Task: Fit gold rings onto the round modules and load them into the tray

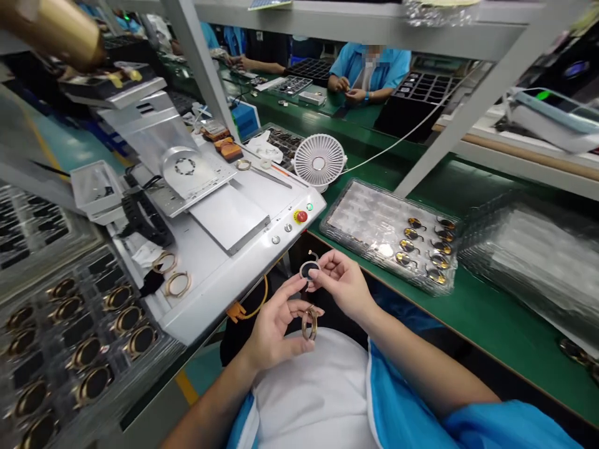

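Note:
My left hand [281,324] is closed on a gold-coloured watch case ring [309,324], held upright between the thumb and fingers. Just above it, my right hand [344,280] pinches a round dark watch display [309,269] with a pale rim and a short flex cable sticking up from it. The left index fingertip also reaches the display's edge. Both hands are close together in front of my body, at the near edge of the white machine [224,274]. Two more gold rings, a lower one [178,284] and an upper one [165,262], lie on the machine's left corner.
A clear tray [365,212] on the green bench [496,330] holds several displays. Stacked empty-looking trays [538,249] stand right of it. Trays of gold-rimmed watch cases [88,355] fill the left. A white fan [319,161] and red button [301,216] are ahead. A co-worker [369,68] sits opposite.

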Demonstrator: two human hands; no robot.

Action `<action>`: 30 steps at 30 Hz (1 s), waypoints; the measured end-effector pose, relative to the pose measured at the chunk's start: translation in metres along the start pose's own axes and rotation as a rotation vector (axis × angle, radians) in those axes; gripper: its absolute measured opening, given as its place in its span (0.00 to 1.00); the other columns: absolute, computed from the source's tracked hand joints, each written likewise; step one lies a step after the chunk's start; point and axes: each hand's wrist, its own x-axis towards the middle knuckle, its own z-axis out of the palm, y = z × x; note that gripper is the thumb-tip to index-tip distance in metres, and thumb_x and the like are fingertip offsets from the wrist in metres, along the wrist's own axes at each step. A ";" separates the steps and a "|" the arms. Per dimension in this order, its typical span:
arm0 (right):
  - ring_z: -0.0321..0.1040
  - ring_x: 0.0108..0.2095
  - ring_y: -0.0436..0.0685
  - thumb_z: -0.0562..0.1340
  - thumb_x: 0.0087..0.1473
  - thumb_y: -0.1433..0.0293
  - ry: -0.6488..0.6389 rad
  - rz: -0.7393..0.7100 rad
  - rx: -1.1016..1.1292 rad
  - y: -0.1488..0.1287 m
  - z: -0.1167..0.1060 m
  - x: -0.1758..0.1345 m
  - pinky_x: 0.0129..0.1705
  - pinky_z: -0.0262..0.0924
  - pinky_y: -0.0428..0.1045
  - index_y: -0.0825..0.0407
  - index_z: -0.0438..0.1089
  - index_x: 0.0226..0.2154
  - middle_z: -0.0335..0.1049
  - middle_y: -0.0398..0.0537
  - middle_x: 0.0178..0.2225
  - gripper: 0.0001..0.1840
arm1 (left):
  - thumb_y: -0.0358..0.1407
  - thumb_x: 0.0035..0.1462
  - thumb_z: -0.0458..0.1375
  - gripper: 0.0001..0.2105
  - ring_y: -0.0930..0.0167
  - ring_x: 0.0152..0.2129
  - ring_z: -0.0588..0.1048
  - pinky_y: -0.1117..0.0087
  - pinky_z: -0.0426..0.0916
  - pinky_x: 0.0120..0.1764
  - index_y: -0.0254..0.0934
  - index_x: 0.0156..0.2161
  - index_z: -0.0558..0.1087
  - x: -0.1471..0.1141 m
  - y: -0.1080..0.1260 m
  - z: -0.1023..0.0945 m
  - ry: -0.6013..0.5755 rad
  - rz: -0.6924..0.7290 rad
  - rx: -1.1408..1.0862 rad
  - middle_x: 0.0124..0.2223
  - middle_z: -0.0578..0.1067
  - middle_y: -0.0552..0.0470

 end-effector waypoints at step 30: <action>0.68 0.23 0.52 0.63 0.60 0.70 -0.033 -0.061 -0.763 -0.035 0.069 0.154 0.32 0.60 0.46 0.49 0.62 0.33 0.70 0.37 0.19 0.07 | 0.45 0.38 0.78 0.43 0.62 0.40 0.80 0.70 0.71 0.39 0.38 0.61 0.74 -0.029 0.016 -0.038 0.274 -0.015 -0.238 0.42 0.82 0.41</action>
